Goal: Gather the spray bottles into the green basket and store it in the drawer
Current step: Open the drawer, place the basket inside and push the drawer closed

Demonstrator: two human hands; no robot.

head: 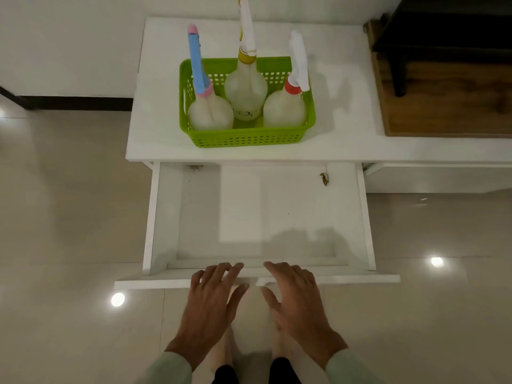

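Note:
A green basket [249, 138] stands on the white cabinet top [155, 128]. Three translucent spray bottles stand upright in it: one with a blue and pink nozzle [210, 113], one with a yellow and white nozzle [246, 92], one with a red and white nozzle [285, 109]. Below, the white drawer [260, 217] is pulled far out. My left hand [213, 295] and my right hand [296, 295] hover at the drawer's front panel, fingers spread, fingertips over its top edge, holding nothing.
A small yellow-and-dark wrapper [323, 179] lies at the drawer's back right. A wooden board [448, 103] with a dark stool [443, 29] on it sits on the counter to the right. My bare feet [224, 353] stand on glossy floor tiles below the drawer.

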